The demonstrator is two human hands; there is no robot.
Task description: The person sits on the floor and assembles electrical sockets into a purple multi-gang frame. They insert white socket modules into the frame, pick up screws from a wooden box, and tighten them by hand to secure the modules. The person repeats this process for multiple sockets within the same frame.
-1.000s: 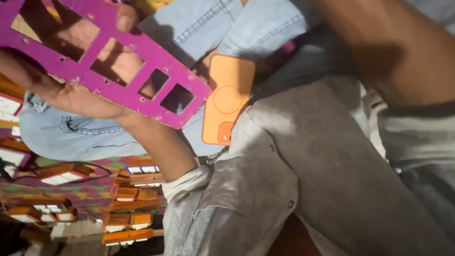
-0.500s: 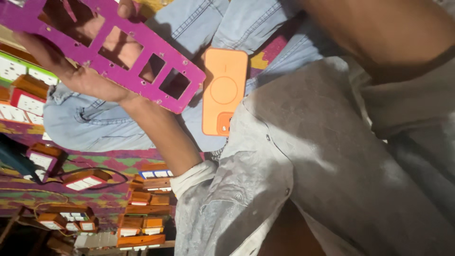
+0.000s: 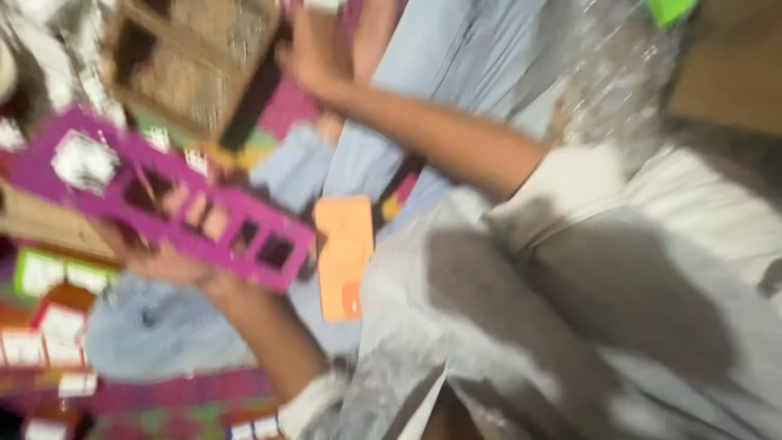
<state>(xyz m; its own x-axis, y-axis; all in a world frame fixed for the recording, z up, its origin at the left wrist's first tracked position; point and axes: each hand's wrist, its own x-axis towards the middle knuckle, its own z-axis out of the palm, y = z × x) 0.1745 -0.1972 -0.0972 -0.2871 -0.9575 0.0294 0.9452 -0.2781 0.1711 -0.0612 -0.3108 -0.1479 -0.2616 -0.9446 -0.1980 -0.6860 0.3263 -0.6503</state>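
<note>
Though blurred, left hand (image 3: 167, 261) gripping flat purple cut-out panel (image 3: 175, 208).

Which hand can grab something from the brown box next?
Probably the right hand: it is right at the brown box, while the left hand is busy holding the purple frame.

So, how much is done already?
It's blurry. Small orange-and-white boxes lie nearby, maybe finished. The left hand holds a purple panel with square holes, and the right hand reaches the brown box. How much remains doesn't show.
</note>
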